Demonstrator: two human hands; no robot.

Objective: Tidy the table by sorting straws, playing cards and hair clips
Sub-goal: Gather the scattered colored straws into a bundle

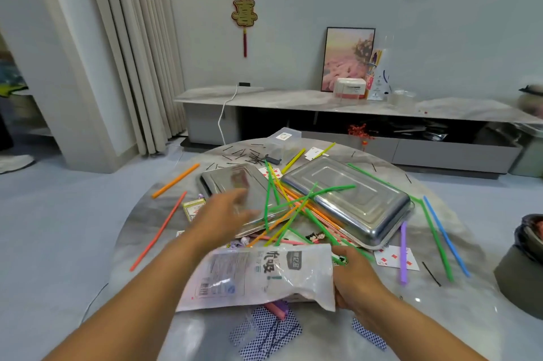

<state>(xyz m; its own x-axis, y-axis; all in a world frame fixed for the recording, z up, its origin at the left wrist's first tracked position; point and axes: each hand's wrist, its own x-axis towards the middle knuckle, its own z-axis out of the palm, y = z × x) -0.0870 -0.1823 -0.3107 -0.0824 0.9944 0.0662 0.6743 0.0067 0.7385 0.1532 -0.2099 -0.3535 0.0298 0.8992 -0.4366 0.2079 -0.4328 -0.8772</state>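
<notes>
My right hand (357,278) grips the right end of a clear plastic straw bag (258,275) held flat above the table's near edge. Blurred and with fingers spread, my left hand (226,213) hovers over the near corner of the left steel tray (235,184). Coloured straws (293,205) lie crossed between the left tray and the right steel tray (352,199); others are scattered around. Black hair clips (252,156) sit in a heap at the far side. Playing cards lie face down (264,331) near me, and a diamond card (393,257) shows at the right.
A round grey marble table (141,213) holds everything. A card box (192,207) lies left of my left hand. A clear plastic box (283,137) stands at the far edge. A dark bin (526,260) stands to the right of the table, a low TV bench behind.
</notes>
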